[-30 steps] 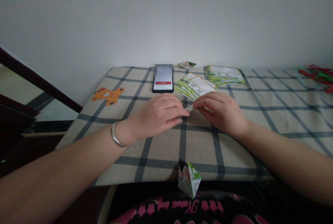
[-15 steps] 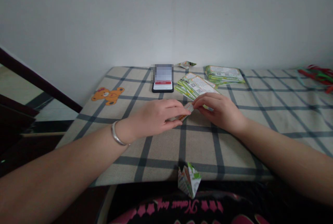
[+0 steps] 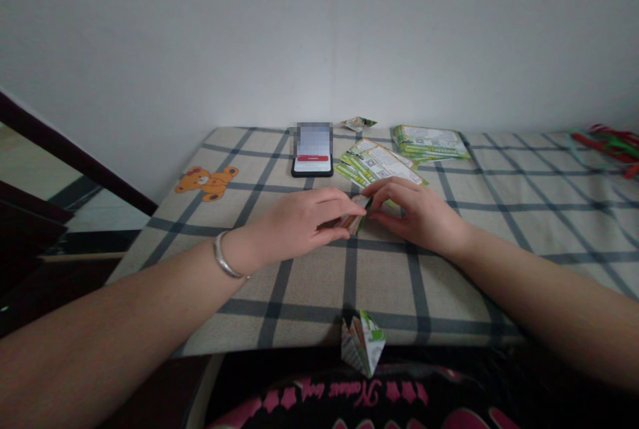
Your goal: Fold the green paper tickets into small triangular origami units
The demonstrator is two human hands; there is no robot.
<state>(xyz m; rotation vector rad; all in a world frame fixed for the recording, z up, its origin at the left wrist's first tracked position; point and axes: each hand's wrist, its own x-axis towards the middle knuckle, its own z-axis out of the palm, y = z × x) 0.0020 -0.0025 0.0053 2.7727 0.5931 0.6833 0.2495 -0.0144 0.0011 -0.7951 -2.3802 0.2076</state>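
Note:
A small folded piece of printed paper (image 3: 353,223) lies between my hands at the middle of the table, partly hidden by my fingers. My left hand (image 3: 317,217), with a silver bangle at the wrist, grips it from the left between thumb and fingers. From the right, my right hand (image 3: 412,209) pinches the paper's edge. Just beyond my right fingers, several printed leaflets (image 3: 372,161) lie fanned out. Near me, a folded paper shape (image 3: 363,344) with pointed flaps sits at the table's front edge.
A phone (image 3: 313,166) with a lit screen lies near the wall. Beside it is another folded paper shape (image 3: 359,124). A leaflet stack (image 3: 433,143) lies at back right, red and green cords (image 3: 612,146) far right. The checked tablecloth (image 3: 309,289) bears a teddy bear picture (image 3: 207,183).
The paper between my hands has shifted slightly, and more of its striped, folded layers and green edge show. My right fingers have moved a little left. Everything else stays in place.

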